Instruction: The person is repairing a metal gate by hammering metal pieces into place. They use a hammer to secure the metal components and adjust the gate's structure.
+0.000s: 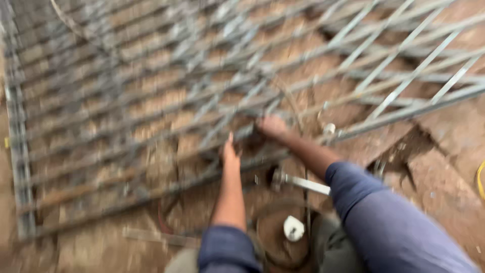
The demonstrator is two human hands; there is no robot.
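Your left hand [231, 151] and right hand [272, 126] both touch the metal grid [151, 101] just ahead; blur hides their grip.

Both arms stretched forward, left hand [230, 150] fingers extended, right hand [273, 126] curled, blurred

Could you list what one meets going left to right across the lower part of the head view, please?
Left edge of the metal grid → left hand → right hand → small white round piece → blue right sleeve → yellow cable at the far right edge.
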